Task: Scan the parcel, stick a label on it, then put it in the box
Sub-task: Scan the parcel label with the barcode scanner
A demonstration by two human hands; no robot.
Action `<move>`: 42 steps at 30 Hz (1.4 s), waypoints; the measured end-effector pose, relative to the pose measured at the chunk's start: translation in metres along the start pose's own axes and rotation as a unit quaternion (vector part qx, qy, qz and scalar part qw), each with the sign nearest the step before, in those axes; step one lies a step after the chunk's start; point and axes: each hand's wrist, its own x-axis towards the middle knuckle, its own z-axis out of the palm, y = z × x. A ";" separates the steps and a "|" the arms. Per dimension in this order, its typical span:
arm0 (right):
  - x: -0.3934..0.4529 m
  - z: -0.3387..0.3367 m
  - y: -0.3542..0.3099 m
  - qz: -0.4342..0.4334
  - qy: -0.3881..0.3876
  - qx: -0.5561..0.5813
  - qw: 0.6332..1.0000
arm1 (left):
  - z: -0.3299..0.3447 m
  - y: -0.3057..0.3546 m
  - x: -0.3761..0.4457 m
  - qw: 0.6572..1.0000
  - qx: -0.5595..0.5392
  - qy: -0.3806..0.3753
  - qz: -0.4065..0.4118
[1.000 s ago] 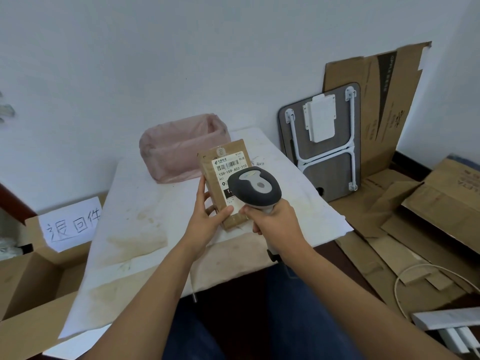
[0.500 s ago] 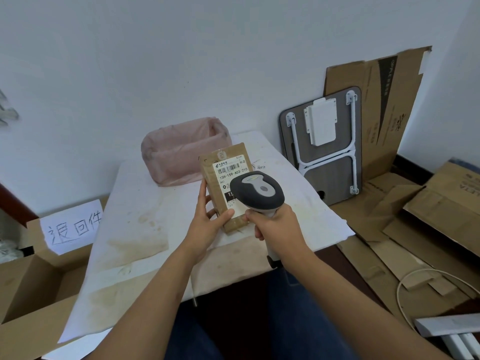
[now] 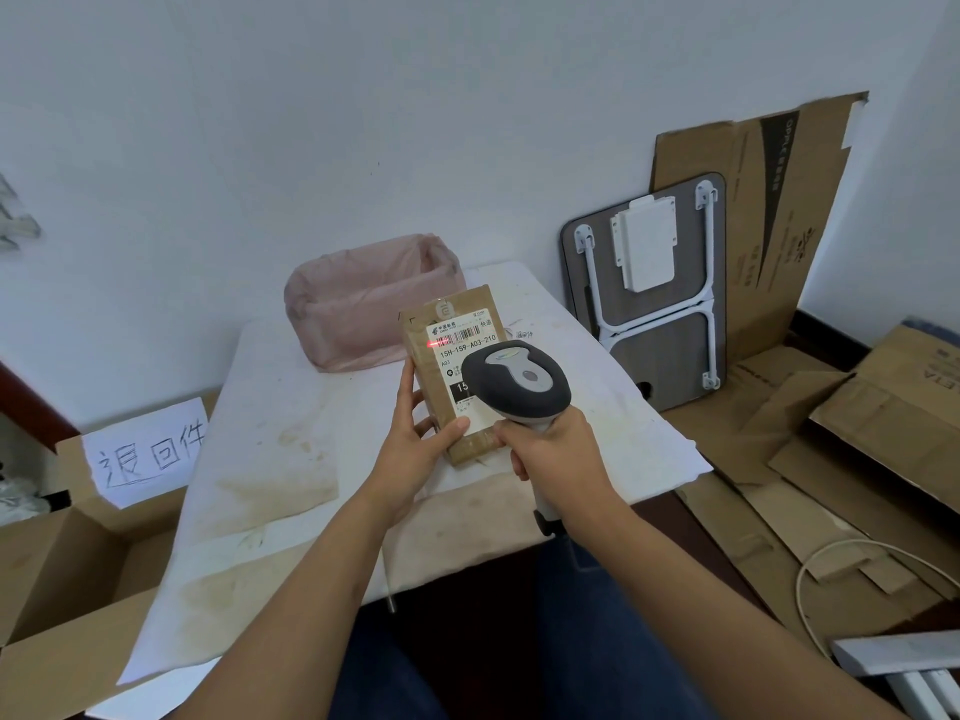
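My left hand (image 3: pixel 415 449) holds a flat brown parcel (image 3: pixel 434 371) upright over the white table (image 3: pixel 291 459), thumb on its front. A white shipping label with a barcode covers the parcel's face, and a red scan line glows on the barcode's left part. My right hand (image 3: pixel 550 454) grips a grey and black handheld scanner (image 3: pixel 514 381), held just in front of the parcel's lower right and hiding part of the label. An open cardboard box (image 3: pixel 67 569) with a handwritten paper sign stands on the floor at the left.
A bin lined with a pink bag (image 3: pixel 363 298) sits at the table's back. A folded table (image 3: pixel 649 288) and flattened cardboard (image 3: pixel 753 200) lean on the wall at right. More cardboard (image 3: pixel 857 459) and a white cable (image 3: pixel 810 569) lie on the floor.
The scanner and parcel have stayed almost in place. A red scan line now shows on the barcode, which it did not before.
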 end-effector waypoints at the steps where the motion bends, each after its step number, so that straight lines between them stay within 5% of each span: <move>1: 0.000 0.000 0.000 0.001 -0.001 -0.001 1.000 | 0.000 0.000 0.000 1.000 0.000 0.001 -0.002; 28: 0.006 -0.001 0.002 -0.007 -0.021 -0.015 1.000 | -0.002 0.001 0.000 1.000 0.003 -0.008 0.002; 34: 0.019 -0.017 -0.001 -0.048 0.026 -0.130 0.990 | -0.001 0.000 0.002 1.000 -0.008 -0.008 0.007; 42: 0.068 -0.047 0.043 -0.043 -0.010 -0.411 0.911 | -0.003 0.000 0.002 1.000 -0.009 -0.017 0.013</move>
